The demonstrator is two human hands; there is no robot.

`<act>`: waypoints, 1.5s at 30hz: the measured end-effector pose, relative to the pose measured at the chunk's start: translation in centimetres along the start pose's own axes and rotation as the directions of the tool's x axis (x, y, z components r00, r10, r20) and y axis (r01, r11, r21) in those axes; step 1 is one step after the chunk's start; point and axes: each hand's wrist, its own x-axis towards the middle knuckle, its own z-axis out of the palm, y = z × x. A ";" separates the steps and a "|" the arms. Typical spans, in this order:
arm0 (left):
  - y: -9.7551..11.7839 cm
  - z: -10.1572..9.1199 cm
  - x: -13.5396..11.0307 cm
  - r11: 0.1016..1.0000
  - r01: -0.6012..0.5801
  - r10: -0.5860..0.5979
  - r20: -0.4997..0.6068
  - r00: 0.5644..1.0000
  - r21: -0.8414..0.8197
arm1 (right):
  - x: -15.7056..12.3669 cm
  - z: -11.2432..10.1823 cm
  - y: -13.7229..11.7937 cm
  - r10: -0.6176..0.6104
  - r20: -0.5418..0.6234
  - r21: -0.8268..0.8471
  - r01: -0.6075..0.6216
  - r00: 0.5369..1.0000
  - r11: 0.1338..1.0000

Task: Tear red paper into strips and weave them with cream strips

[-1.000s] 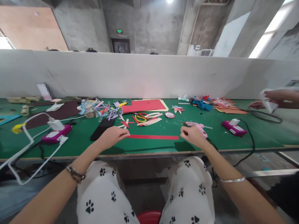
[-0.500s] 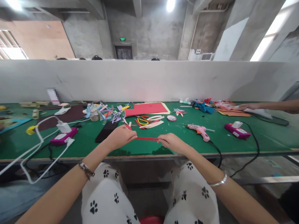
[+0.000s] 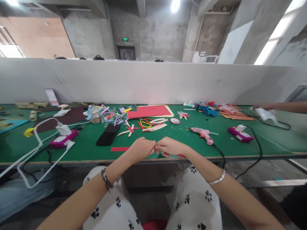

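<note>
My left hand [image 3: 143, 148] and my right hand [image 3: 169, 147] meet knuckle to knuckle above the table's front edge, both closed. Between them they grip a red paper strip [image 3: 120, 149]; one end sticks out past my left wrist, and a bit of red shows under my right wrist. The middle of the strip is hidden by my fingers. Just beyond my hands lie cream and red paper strips [image 3: 130, 129] crossed over each other, and yellow-handled scissors [image 3: 145, 123] among more cream strips [image 3: 157, 127].
A black phone [image 3: 108, 134] lies left, near a purple power socket [image 3: 63, 139] with white cables. Red paper sheets [image 3: 150, 111] are at the back. To the right are a pink glue gun [image 3: 202, 134], another purple socket [image 3: 240, 134] and a co-worker's hand [image 3: 260, 107] with white plastic.
My hands have come together and nearer the table edge; the strip stretched between them now extends outward past them. The crossed strips are uncovered. The co-worker's hand has shifted right.
</note>
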 end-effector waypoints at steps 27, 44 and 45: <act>-2.4 -1.7 -1.2 0.916 0.158 -0.222 -0.139 0.965 -0.369 | -1.3 -2.3 1.4 0.012 0.033 -0.088 -0.009 0.999 0.996; -0.7 -1.5 0.1 0.719 0.266 -0.254 0.114 0.961 -0.642 | 0.2 0.1 -1.5 -0.062 -0.282 -0.681 -0.154 0.957 0.716; -0.7 -1.4 0.1 0.733 0.265 -0.259 0.104 0.960 -0.627 | 0.2 0.0 -1.6 -0.063 -0.281 -0.685 -0.154 0.958 0.712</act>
